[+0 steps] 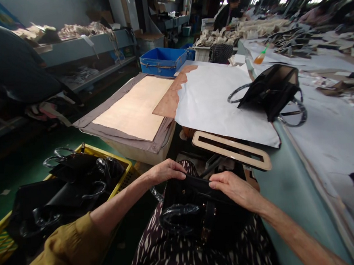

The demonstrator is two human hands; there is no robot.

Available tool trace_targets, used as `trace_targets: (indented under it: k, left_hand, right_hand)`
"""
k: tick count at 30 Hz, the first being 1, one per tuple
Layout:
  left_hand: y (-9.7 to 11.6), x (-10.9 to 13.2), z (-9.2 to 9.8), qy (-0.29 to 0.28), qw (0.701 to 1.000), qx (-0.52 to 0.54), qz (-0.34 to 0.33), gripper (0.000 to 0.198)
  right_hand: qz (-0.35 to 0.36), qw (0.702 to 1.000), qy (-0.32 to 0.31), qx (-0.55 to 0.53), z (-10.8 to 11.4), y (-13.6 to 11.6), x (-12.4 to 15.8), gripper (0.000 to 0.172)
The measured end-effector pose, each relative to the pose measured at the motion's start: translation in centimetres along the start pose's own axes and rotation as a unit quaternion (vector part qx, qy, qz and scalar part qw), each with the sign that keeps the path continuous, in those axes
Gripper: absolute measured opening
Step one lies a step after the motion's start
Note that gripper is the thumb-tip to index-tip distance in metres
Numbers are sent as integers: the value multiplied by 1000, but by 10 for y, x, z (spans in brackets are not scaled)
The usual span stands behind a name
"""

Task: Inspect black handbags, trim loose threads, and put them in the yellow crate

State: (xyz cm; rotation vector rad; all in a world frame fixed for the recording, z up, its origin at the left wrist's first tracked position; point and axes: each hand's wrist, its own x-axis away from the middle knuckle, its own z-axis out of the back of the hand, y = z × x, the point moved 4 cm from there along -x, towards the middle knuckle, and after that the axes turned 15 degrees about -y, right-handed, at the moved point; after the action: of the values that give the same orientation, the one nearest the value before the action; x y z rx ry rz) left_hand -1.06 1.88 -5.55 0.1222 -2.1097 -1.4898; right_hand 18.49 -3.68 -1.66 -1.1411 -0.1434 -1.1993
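A black handbag [228, 221] rests on my lap, its plastic-wrapped handle [178, 219] drooping over the front beside a strap with metal fittings. My left hand [167, 170] pinches the bag's upper edge near its left corner. Farther right along that same edge, my right hand [233, 187] grips with thumb on the near side; the fingers behind are partly hidden. Just beyond the bag lies a long wooden frame with a slot [231, 149], at the table edge. Another black handbag [268, 92] lies tilted on the table to the right, its handles also wrapped.
To my left stands a yellow crate [126, 168] holding several black bags. Ahead are a cloth-covered bin with a pale board [133, 107], white sheeting [217, 97] and a blue tub [162, 61]. An orange bottle [259, 57] stands farther back. A person [11, 67] is at far left.
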Motion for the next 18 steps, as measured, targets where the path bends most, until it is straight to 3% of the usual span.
trace_targets:
  k: [11,14,18]
  left_hand:
    - [4,-2,-10,60,996,-68,-23,23]
    - [2,0,-10,74,994,-74,-27,23]
    - [-5,6,-8,72,997,-28,1,25]
  right_hand:
    - [76,993,13,94,-5,-51,-33,29]
    - [74,993,14,92,-5,-48,-34,30]
    - [64,994,-1,85,5,-27,-15,30]
